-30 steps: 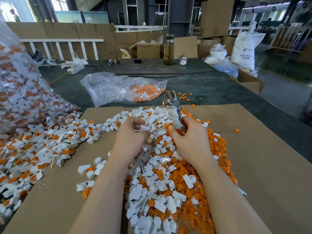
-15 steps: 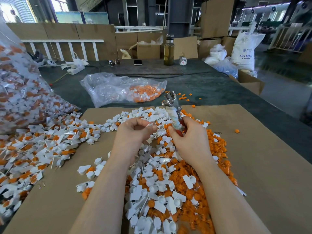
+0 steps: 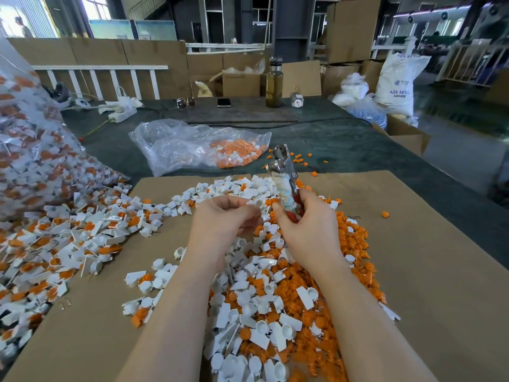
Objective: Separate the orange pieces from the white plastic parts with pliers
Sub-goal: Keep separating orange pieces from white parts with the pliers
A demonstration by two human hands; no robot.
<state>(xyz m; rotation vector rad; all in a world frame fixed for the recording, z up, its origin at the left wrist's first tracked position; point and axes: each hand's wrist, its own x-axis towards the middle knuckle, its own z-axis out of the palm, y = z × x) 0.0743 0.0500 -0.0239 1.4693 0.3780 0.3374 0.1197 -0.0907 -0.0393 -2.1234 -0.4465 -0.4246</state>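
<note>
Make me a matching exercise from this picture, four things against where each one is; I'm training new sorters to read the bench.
Things:
1. pliers
2. dark bottle
3. clear bag
4. white sack

Places:
A. lying on the green tabletop just beyond the cardboard sheet
B. held upright in the right hand
C. off the table's far right corner, among boxes
D. standing at the far edge of the table, near a phone

Pairs: 1-B, 2-D, 3-A, 4-C
</note>
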